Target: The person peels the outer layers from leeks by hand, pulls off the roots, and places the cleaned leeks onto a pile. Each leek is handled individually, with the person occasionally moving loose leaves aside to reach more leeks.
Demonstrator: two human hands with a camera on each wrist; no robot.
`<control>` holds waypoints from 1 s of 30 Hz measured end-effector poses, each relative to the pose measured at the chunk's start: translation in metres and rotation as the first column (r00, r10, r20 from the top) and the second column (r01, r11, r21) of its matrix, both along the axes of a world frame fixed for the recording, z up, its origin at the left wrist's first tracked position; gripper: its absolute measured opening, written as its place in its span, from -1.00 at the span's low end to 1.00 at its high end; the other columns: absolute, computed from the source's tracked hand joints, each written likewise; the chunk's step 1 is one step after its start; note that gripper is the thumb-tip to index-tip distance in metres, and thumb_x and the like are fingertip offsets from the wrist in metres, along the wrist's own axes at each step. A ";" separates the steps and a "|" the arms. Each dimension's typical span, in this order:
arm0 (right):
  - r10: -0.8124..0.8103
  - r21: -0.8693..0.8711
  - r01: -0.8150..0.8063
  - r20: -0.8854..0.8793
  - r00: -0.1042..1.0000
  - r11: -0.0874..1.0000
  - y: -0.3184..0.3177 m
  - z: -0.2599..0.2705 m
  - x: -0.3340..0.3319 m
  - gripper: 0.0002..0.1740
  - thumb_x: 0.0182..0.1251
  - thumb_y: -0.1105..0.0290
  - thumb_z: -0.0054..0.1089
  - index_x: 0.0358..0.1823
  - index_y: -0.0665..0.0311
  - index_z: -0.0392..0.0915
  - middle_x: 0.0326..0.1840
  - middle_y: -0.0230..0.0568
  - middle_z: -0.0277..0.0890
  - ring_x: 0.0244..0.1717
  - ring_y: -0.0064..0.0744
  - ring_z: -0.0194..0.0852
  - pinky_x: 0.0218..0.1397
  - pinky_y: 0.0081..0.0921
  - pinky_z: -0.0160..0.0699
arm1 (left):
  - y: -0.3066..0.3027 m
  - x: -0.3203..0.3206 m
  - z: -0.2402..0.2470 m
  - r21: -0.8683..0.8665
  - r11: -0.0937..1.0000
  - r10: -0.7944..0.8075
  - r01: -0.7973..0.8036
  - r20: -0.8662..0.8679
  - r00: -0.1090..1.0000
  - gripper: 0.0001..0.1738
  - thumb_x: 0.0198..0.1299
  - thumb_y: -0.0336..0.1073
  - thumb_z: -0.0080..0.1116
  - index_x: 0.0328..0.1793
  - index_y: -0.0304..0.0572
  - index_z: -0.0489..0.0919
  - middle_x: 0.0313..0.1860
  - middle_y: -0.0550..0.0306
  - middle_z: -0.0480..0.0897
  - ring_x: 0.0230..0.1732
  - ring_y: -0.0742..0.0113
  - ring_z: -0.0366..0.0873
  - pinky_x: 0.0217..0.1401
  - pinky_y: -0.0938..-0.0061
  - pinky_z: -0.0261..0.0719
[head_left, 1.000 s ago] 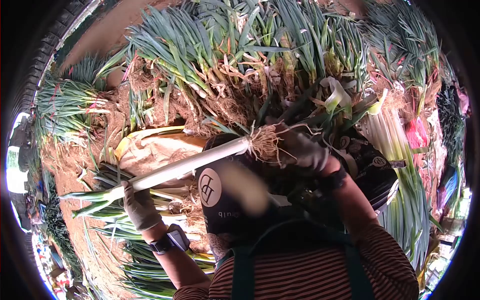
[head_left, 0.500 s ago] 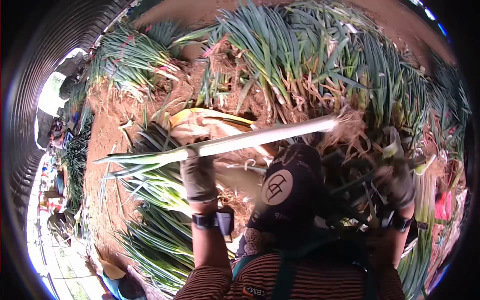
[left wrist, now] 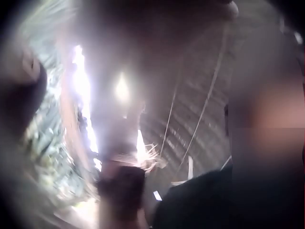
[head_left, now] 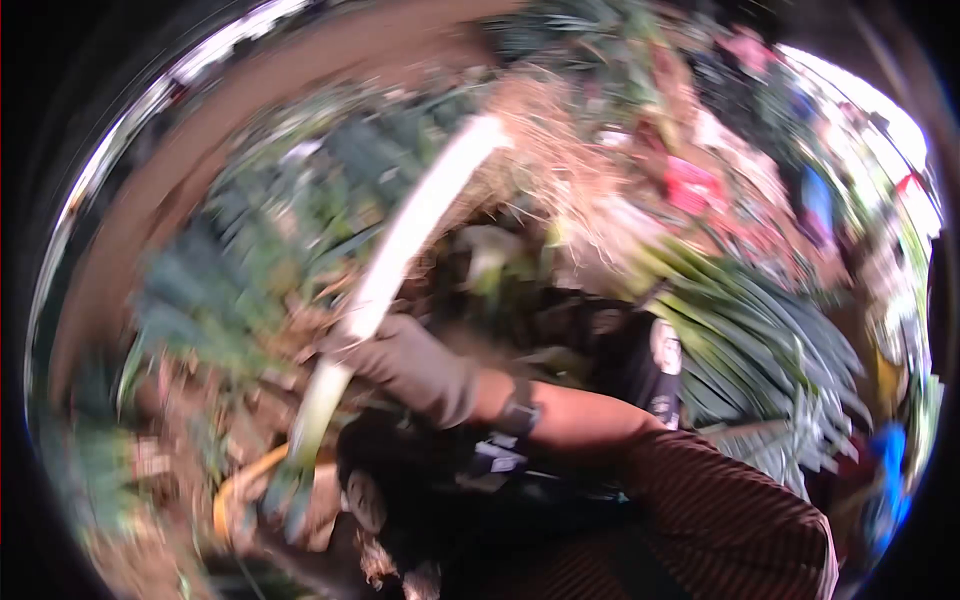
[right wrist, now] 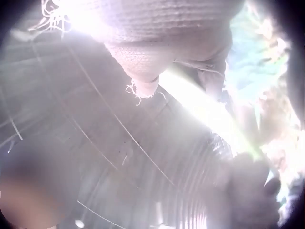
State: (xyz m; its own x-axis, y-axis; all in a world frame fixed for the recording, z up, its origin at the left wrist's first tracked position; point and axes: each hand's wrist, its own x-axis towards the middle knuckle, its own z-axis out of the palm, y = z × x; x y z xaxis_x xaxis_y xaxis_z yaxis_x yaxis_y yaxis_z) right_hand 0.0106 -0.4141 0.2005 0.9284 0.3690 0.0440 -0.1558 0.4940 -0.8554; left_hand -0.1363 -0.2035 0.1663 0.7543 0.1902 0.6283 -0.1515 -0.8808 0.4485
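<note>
A long leek (head_left: 400, 240) is held slanting in the head view, its bushy roots (head_left: 550, 150) at the top and green leaves low on the left. My gloved right hand (head_left: 415, 370) grips it where white turns to green. Seen close in the right wrist view, the right glove (right wrist: 176, 43) is wrapped over the leek (right wrist: 205, 107). My left hand (right wrist: 250, 188) is a blurred dark shape at the leek's green end, apparently holding it; its fingers are indistinct. Motion blur and glare hide detail in the left wrist view.
Bundled leeks (head_left: 760, 330) lie at the right, with more leek bunches (head_left: 220, 280) on the left. Dark printed fabric (head_left: 380, 470) covers the lap. Red material (head_left: 695, 185) and blue items (head_left: 885, 480) are farther right.
The view has turned sharply to the right. The leek has swung from nearly level to steep, roots upward, and my right hand, earlier off it, now grips it.
</note>
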 end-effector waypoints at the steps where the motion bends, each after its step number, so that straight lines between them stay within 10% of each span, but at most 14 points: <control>1: -0.088 -0.006 0.090 0.132 0.987 0.996 -0.007 -0.001 0.009 -0.68 0.42 0.14 0.26 -0.13 0.30 0.62 -0.30 -0.41 0.58 -0.24 -0.64 0.47 -0.21 -0.58 0.52 | 0.011 0.011 0.006 0.331 0.935 0.087 -0.129 0.137 0.987 -0.32 -0.03 -0.19 0.38 0.23 -0.35 0.46 -0.02 -0.06 0.63 -0.10 0.15 0.62 -0.11 0.32 0.62; 2: -0.147 -0.007 0.154 0.260 0.954 0.988 -0.019 0.000 0.016 -0.68 0.40 0.16 0.28 -0.10 0.30 0.63 -0.27 -0.40 0.60 -0.23 -0.65 0.46 -0.19 -0.56 0.49 | 0.023 0.017 0.013 0.683 0.710 0.150 -0.171 0.091 0.985 -0.09 -0.04 0.09 0.50 0.33 -0.34 0.42 0.12 -0.13 0.61 0.00 0.06 0.63 -0.09 0.22 0.65; 4: -0.039 -0.060 0.046 0.124 0.991 0.997 -0.053 0.051 0.000 -0.67 0.36 0.14 0.33 -0.12 0.29 0.65 -0.28 -0.41 0.61 -0.23 -0.61 0.46 -0.18 -0.55 0.49 | 0.035 0.029 -0.018 0.214 0.957 -0.114 0.195 -0.341 0.933 0.09 -0.36 0.07 0.70 0.30 -0.37 0.46 0.04 -0.17 0.65 -0.01 0.03 0.65 -0.02 0.23 0.65; 5: -0.040 -0.051 0.050 0.172 0.984 0.997 -0.055 0.053 0.005 -0.67 0.33 0.15 0.35 -0.15 0.29 0.65 -0.28 -0.42 0.61 -0.23 -0.63 0.46 -0.18 -0.54 0.51 | 0.030 0.039 -0.026 -0.327 0.941 -0.267 0.085 -0.566 0.780 -0.01 -0.36 0.03 0.71 0.20 -0.41 0.53 -0.05 -0.16 0.69 -0.04 0.05 0.66 -0.01 0.27 0.65; 6: 0.014 0.022 -0.021 0.256 0.967 1.000 -0.057 0.055 0.011 -0.62 0.33 0.17 0.35 -0.02 0.32 0.59 -0.22 -0.41 0.60 -0.23 -0.63 0.46 -0.16 -0.54 0.51 | 0.008 0.041 -0.022 -0.210 0.960 -0.266 0.184 -0.485 0.833 -0.34 -0.03 -0.07 0.55 0.08 -0.40 0.59 -0.13 -0.13 0.71 -0.08 0.13 0.67 0.05 0.30 0.64; 9: 0.072 0.338 -0.238 0.437 0.897 0.911 -0.070 0.055 0.015 -0.31 0.24 0.30 0.41 0.31 0.40 0.29 -0.02 -0.36 0.56 -0.07 -0.54 0.51 -0.06 -0.56 0.52 | 0.017 0.081 -0.061 -0.281 0.902 -0.386 0.327 -0.188 0.903 -0.51 -0.17 -0.50 0.34 0.00 -0.40 0.55 -0.28 0.08 0.61 -0.33 0.28 0.56 -0.20 0.40 0.59; 12: -0.053 -0.101 0.153 0.641 0.766 0.983 -0.057 0.025 -0.004 -0.22 0.15 0.34 0.46 0.36 0.32 0.24 0.14 -0.07 0.54 0.19 -0.21 0.51 0.23 -0.29 0.50 | -0.068 0.104 0.006 -0.496 0.771 -0.449 0.400 0.023 0.893 -0.51 -0.21 -0.46 0.46 -0.06 -0.43 0.58 -0.27 0.12 0.63 -0.25 0.28 0.60 -0.08 0.43 0.57; 13: 0.196 -0.341 0.041 0.630 0.752 0.939 -0.062 0.035 -0.006 -0.38 0.16 0.26 0.40 0.19 0.30 0.34 0.02 0.00 0.55 0.09 -0.14 0.56 0.11 -0.27 0.52 | -0.064 0.130 -0.010 -0.473 0.803 -0.452 0.362 -0.088 0.888 -0.55 -0.01 -0.43 0.35 0.05 -0.41 0.53 -0.15 0.11 0.61 -0.14 0.33 0.57 0.03 0.46 0.53; 18: -0.294 -0.076 0.473 0.693 0.658 0.878 -0.122 0.103 -0.014 -0.51 0.13 0.26 0.32 -0.03 0.33 0.31 -0.32 0.19 0.54 -0.18 0.28 0.55 -0.15 -0.02 0.52 | -0.175 0.134 0.059 -0.446 0.640 -0.537 0.626 0.324 0.779 -0.59 0.27 -0.48 0.06 0.25 -0.41 0.38 0.13 0.11 0.51 0.05 0.29 0.48 0.14 0.44 0.44; 20: -0.352 -0.123 0.627 0.738 0.576 0.769 -0.173 0.150 -0.015 -0.56 0.10 0.33 0.24 -0.04 0.35 0.32 -0.35 0.22 0.53 -0.22 0.30 0.55 -0.21 0.06 0.51 | -0.216 0.135 0.074 -0.433 0.588 -0.587 0.683 0.352 0.729 -0.60 0.38 -0.50 -0.06 0.33 -0.41 0.32 0.24 0.11 0.47 0.12 0.27 0.44 0.18 0.43 0.41; 21: -0.413 -0.012 0.838 0.866 0.281 0.546 -0.195 0.165 -0.012 -0.67 0.17 0.36 0.19 -0.11 0.38 0.39 -0.41 0.15 0.52 -0.28 0.20 0.58 -0.31 -0.01 0.54 | -0.224 0.138 0.072 -0.423 0.597 -0.617 0.682 0.302 0.727 -0.62 0.35 -0.49 -0.01 0.28 -0.40 0.37 0.21 0.08 0.48 0.16 0.27 0.44 0.29 0.36 0.36; 23: -0.376 -0.031 0.960 0.916 0.139 0.279 -0.251 0.201 -0.024 -0.65 0.18 0.33 0.21 -0.06 0.35 0.41 -0.36 0.10 0.54 -0.24 0.12 0.60 -0.26 -0.07 0.56 | -0.243 0.148 0.056 -0.443 0.605 -0.651 0.662 0.203 0.731 -0.67 0.29 -0.54 0.07 0.19 -0.35 0.48 0.19 0.01 0.50 0.21 0.25 0.45 0.39 0.30 0.34; 30: -0.264 -0.533 0.692 0.845 0.464 -0.487 -0.389 0.253 -0.128 -0.58 0.24 0.23 0.30 0.08 0.23 0.49 -0.19 -0.08 0.62 -0.14 -0.17 0.66 -0.11 -0.25 0.62 | -0.342 0.220 -0.024 -0.241 0.456 -0.878 0.857 0.032 0.477 -0.58 0.12 -0.51 0.29 0.14 -0.25 0.54 0.07 0.00 0.61 0.08 0.08 0.58 0.20 0.28 0.53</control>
